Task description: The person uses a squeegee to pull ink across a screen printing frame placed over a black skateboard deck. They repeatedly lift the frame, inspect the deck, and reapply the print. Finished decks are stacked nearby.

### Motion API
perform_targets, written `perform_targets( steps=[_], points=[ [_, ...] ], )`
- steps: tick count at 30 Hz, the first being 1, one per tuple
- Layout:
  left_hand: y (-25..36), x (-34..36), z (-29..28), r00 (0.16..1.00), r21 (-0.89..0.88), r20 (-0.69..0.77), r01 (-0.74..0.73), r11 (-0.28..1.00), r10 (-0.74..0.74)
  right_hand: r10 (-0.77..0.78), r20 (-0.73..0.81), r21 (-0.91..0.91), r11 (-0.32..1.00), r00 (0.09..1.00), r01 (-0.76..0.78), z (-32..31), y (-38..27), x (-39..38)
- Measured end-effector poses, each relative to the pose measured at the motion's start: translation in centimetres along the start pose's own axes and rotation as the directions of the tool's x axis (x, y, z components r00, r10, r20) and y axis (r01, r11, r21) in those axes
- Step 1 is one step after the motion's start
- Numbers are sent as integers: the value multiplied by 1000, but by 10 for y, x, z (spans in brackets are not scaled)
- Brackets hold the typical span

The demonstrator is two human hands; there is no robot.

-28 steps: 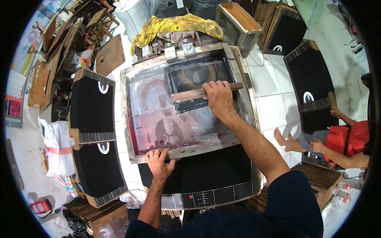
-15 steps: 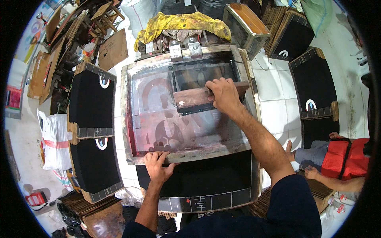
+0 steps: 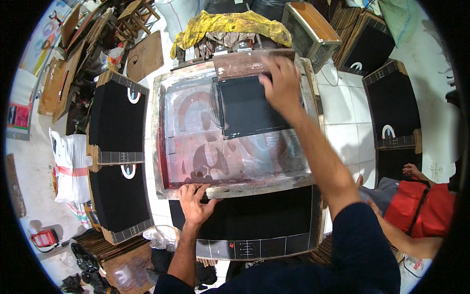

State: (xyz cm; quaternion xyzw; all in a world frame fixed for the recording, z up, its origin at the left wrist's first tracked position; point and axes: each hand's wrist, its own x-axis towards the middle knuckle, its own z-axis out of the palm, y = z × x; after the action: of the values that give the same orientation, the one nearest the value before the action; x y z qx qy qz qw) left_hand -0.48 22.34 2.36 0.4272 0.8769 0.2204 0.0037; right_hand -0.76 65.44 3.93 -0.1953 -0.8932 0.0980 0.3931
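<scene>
A large screen-printing frame (image 3: 161,147) with a stained mesh lies flat over a black board (image 3: 254,225) in front of me. My right hand (image 3: 281,81) grips a wooden squeegee (image 3: 240,63) at the far end of the mesh, above a dark stencil patch (image 3: 245,110). My left hand (image 3: 193,203) presses fingers-down on the frame's near edge, holding it flat.
Black printed boards lie on the floor at left (image 3: 117,122), lower left (image 3: 117,201) and right (image 3: 391,112). A yellow cloth (image 3: 230,24) is heaped behind the frame, beside a wooden box (image 3: 313,29). Another person in red (image 3: 421,210) sits at lower right. A white sack (image 3: 68,161) stands left.
My right hand has pushed the squeegee from the middle of the mesh to its far end. My left hand has stayed on the near edge.
</scene>
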Motion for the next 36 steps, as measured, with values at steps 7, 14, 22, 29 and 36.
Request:
perform_targets(
  steps=[7,14,22,29,36],
  points=[
    [31,23,-76,997,4,-37,-72,997,72,157,222,-72,987,962,-144,-158,-143,-158],
    [-9,52,-178,798,130,-600,25,991,58,-45,-238,-104,994,970,21,-205,-167,13],
    [-234,-289,41,467,153,247,846,510,-849,354,60,-258,909,933,-328,-242,-189,151],
    [-214,-498,131,282,-762,395,632,-140,-874,360,110,-331,892,926,-308,-246,-173,208],
    [-217,-481,104,455,-302,45,855,422,-889,325,124,-317,908,937,-273,-243,-162,224]
  ],
)
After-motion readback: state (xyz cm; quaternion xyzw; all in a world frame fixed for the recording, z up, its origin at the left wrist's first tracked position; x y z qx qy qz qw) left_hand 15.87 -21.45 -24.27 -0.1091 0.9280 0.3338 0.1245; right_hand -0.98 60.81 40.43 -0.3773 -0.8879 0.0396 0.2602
